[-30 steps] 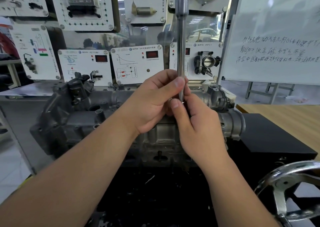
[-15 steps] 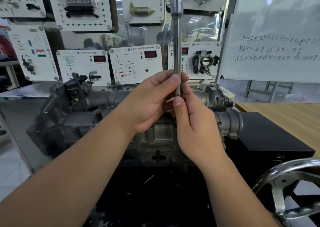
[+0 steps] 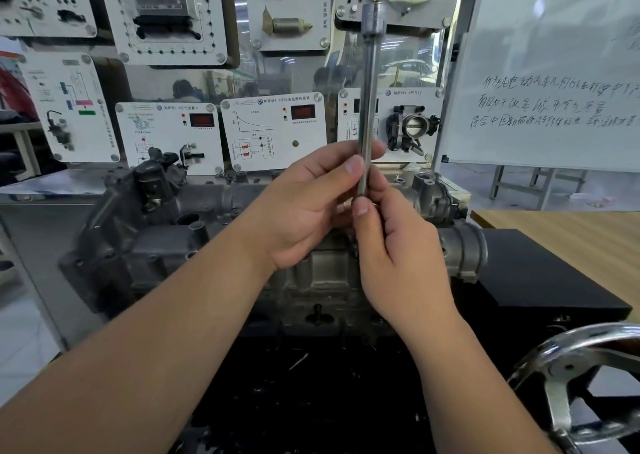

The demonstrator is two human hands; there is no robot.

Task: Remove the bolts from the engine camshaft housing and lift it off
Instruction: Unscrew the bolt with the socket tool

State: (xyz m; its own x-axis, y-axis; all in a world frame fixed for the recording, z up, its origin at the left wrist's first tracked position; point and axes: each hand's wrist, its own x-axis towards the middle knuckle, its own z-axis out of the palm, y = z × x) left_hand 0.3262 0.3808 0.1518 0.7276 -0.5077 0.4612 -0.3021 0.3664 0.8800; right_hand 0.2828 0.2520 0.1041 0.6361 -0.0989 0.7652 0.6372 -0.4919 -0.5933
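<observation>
Both the left hand (image 3: 304, 211) and right hand (image 3: 391, 256) pinch the upright extension bar (image 3: 367, 107); keep it plumb over the camshaft housing (image 3: 194, 245) bolt.

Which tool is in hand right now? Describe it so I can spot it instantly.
Start at the grey engine mid-frame. Above it, the left hand and right hand pinch the bottom of an extension bar: the only long, upright, shiny steel rod, with a thicker socket end on top.
</observation>
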